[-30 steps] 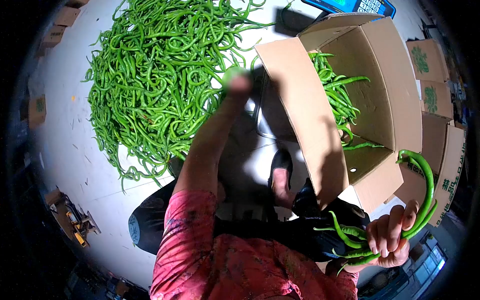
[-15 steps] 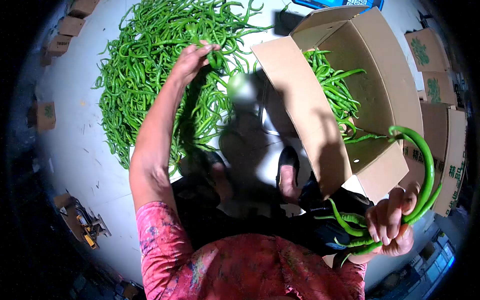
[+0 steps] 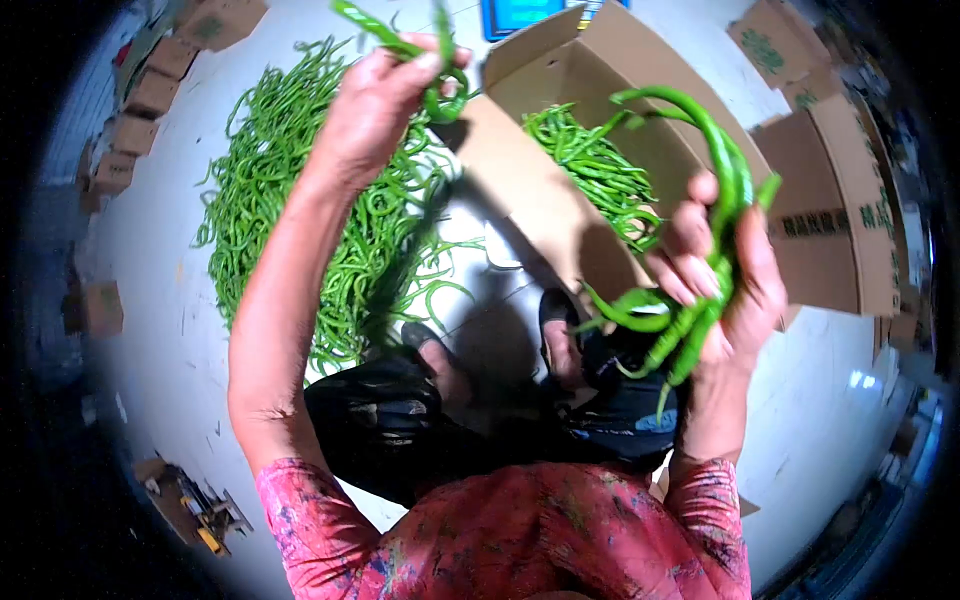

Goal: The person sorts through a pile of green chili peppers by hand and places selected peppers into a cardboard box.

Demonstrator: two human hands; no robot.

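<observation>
The right fingers (image 3: 690, 225) clamp a bunch (image 3: 727, 190), long axis pointing away from the body, the box (image 3: 540, 190) just left of them and farther from the left fingers (image 3: 422, 66), clamped on peppers (image 3: 448, 105).

Two hands (image 3: 375, 108), two feet (image 3: 441, 366), one blue device (image 3: 520, 13) and several cartons (image 3: 520, 175) show, with peppers (image 3: 285, 180) beyond counting.

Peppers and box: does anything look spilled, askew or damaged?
A few stray peppers lie on the floor at the edge of the pile, untidy against so dense a heap. The box stands open; no damage shows.
</observation>
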